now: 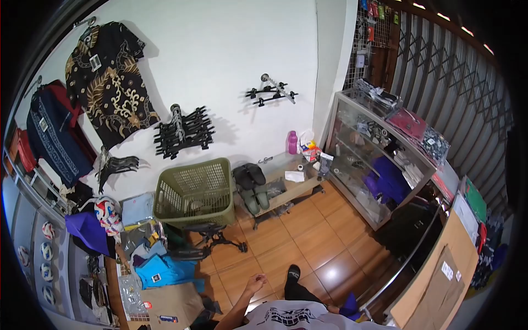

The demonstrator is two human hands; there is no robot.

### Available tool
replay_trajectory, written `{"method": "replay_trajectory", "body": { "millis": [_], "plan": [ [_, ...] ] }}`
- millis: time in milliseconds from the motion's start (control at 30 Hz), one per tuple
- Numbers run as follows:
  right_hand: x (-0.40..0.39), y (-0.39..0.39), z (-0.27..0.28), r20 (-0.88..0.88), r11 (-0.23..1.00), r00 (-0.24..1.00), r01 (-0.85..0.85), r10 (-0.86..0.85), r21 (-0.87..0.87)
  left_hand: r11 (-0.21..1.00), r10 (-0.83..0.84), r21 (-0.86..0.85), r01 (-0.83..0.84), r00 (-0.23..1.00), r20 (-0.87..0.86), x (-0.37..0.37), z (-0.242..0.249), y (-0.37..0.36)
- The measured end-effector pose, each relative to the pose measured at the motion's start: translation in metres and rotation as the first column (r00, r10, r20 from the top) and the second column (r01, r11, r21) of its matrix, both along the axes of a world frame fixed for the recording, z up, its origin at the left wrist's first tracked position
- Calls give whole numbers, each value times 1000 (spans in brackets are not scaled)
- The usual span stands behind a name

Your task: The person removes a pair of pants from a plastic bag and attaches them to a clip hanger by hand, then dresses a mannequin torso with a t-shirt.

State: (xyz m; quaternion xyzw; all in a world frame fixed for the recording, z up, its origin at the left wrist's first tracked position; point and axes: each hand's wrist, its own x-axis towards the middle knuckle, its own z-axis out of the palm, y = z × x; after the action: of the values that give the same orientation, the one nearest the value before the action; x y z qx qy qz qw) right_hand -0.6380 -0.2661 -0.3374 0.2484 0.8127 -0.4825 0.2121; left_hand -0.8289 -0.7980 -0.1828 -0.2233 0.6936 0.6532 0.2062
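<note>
My left hand (256, 284) is held out over the tiled floor, left of my body. Its fingers are loosely bent and apart, and nothing shows in them. Closest to it on the left are a bright blue folded shirt (164, 270) with a tag and a brown sheet of cardboard or paper (175, 303). At my right side, my right hand (333, 310) is only partly visible by the edge of my white shirt (286, 315). It is beside a purple-blue piece of cloth (348, 306); its fingers are hidden, so I cannot make out a grip.
A green plastic basket (193, 192) stands by the wall, with a black folded stand (214, 239) before it. A low glass table (286, 187) holds dark sandals (250, 184) and a pink bottle (292, 142). To the right are a glass display case (379, 159), a metal rail (410, 258) and cardboard (437, 275).
</note>
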Motion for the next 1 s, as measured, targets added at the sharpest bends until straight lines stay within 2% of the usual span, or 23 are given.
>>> {"method": "replay_trajectory", "body": {
  "millis": [100, 167, 233, 267, 300, 333, 367, 400, 433, 500, 633, 700, 733, 833, 867, 933, 1000],
  "plan": [
    [-76, 0, 11, 72, 957, 970, 241, -232, -161, 1000, 28, 0, -28, 1000, 10, -48, 2, 7],
    [-129, -19, 24, 144, 880, 916, 400, -374, -256, 1000, 4, -9, -4, 1000, 10, -84, 9, 14],
    [-190, -53, 41, 228, 767, 838, 546, -496, -337, 1000, -21, -18, 21, 1000, 8, -125, 5, 22],
    [-247, -110, 68, 279, 697, 790, 614, -547, -370, 1000, -22, -3, 22, 1000, -9, -148, -6, 23],
    [-286, -107, 65, 310, 778, 832, 546, -460, -312, 1000, -23, 13, 23, 1000, -21, -163, -12, 24],
    [-319, -109, 75, 290, 813, 855, 506, -430, -288, 1000, -24, 14, 24, 1000, -11, -175, -10, 27],
    [-353, -111, 93, 311, 827, 860, 489, -405, -277, 999, -4, 44, 8, 997, -80, -196, -6, 32],
    [-402, -114, 99, 85, 792, 892, 434, -443, -430, 996, 13, 85, 0, 988, -153, -234, 1, 46],
    [-434, -126, 140, 82, 824, 904, 416, -419, -385, 996, 9, 93, 6, 988, -153, -252, 21, 56],
    [-494, -130, 152, 45, 843, 934, 341, -356, -416, 982, 130, 156, -104, 977, -167, -277, 71, 72],
    [-600, -137, 188, 22, 842, 945, 302, -327, -447, 985, 109, 159, -66, 954, -279, -357, 94, 71],
    [-651, -140, 210, -86, 832, 935, 262, -345, -489, 966, 131, 252, -54, 946, -298, -399, 116, 66],
    [-678, -142, 226, -92, 833, 933, 263, -349, -486, 959, 145, 280, -44, 925, -352, -426, 110, 62],
    [-756, -147, 273, -190, 850, 918, 223, -348, -478, 948, 209, 309, -73, 876, -434, -501, 137, 52],
    [-781, -148, 283, -207, 834, 906, 226, -370, -503, 965, 195, 245, -95, 883, -427, -524, 158, 47],
    [-834, -149, 302, -230, 817, 888, 228, -397, -529, 963, 212, 246, -106, 864, -457, -575, 183, 38],
    [-885, -148, 311, -232, 792, 908, 155, -350, -590, 959, 223, 268, -92, 825, -518, -629, 187, 25]
  ]
}}
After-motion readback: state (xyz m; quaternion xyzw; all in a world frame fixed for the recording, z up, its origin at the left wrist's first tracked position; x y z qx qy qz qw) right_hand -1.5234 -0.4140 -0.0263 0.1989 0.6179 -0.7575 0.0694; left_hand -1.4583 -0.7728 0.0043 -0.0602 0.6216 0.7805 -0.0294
